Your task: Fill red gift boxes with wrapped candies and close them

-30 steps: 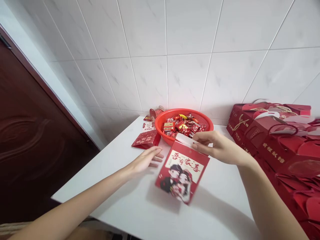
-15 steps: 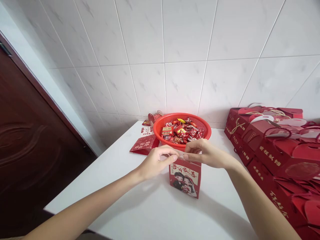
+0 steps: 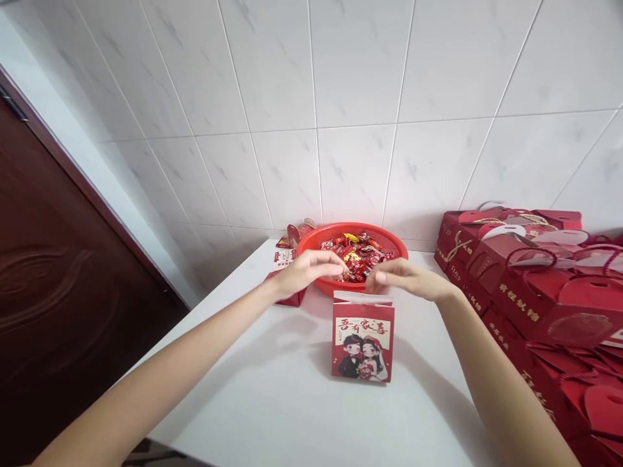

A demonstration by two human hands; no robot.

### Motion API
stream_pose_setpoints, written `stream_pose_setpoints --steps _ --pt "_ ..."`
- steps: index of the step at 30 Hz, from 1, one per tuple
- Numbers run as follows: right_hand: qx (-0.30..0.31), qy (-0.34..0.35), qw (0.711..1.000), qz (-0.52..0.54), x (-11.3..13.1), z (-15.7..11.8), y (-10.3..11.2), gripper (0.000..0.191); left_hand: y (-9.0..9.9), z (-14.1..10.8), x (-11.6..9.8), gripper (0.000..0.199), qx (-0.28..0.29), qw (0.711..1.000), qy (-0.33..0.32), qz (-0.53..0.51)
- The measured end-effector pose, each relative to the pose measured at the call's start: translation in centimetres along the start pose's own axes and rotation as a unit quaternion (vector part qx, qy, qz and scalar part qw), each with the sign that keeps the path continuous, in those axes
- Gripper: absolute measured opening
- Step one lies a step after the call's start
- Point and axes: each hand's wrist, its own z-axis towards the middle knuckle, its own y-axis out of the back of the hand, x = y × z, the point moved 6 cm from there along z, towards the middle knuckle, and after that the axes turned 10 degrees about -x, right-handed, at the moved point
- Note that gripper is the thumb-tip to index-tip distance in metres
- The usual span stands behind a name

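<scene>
A red box with a cartoon couple (image 3: 363,344) stands upright on the white table (image 3: 272,395), its pale top edge showing. Behind it sits a red plastic basket (image 3: 311,241) with many wrapped candies (image 3: 351,250). My left hand (image 3: 311,271) hovers over the front left of the basket, fingers bent and apart, touching no part of the box. My right hand (image 3: 406,277) is above and behind the box's right top corner, at the basket's front right rim; its fingertips are blurred.
Stacked red gift boxes with rope handles (image 3: 545,279) fill the right side. A red packet (image 3: 292,298) and a red-and-white packet (image 3: 283,258) lie left of the basket. A tiled wall (image 3: 355,168) rises behind; a dark door (image 3: 63,285) is at the left.
Both hands have let go of the box's top and moved up and back toward the basket. The box now faces the camera more squarely. The view has shifted slightly.
</scene>
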Motion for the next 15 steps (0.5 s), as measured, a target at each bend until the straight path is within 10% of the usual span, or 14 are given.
stream_pose_setpoints --steps 7,15 --pt "-0.292 -0.073 0.95 -0.086 -4.7 3.4 4.2 0.031 -1.2 7.6 5.9 0.088 0.137 0.869 0.163 0.447" --pt "-0.205 -0.173 0.883 -0.386 -6.2 6.4 3.1 0.04 -4.8 10.0 10.5 0.132 0.201 0.847 0.245 0.427"
